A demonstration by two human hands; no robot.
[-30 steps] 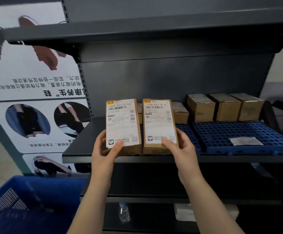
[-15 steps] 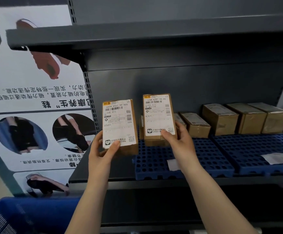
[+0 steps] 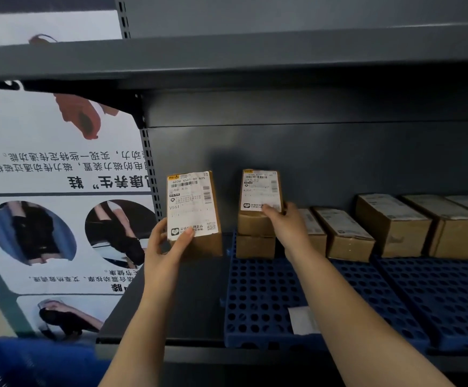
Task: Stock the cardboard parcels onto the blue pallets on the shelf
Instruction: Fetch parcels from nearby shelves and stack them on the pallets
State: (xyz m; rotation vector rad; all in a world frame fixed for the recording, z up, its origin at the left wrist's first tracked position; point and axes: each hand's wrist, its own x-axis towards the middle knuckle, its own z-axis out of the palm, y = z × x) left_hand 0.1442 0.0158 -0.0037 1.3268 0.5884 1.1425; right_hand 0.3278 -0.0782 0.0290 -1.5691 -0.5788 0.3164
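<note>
At the left end of the shelf (image 3: 154, 317), the right hand (image 3: 284, 222) grips a labelled parcel (image 3: 260, 191) by its near end, fingers curled round it, the parcel tilted with its long axis running back toward the rear wall and resting atop a stack (image 3: 256, 236) of two boxes on the leftmost blue pallet (image 3: 257, 303). The left hand (image 3: 165, 241) pinches a second parcel (image 3: 192, 208) at its lower edge, thumb on the label, holding it near-upright above bare shelf just left of that pallet. Judged from this, the second parcel must travel rightward onto the pallet; the left hand is nearer.
</note>
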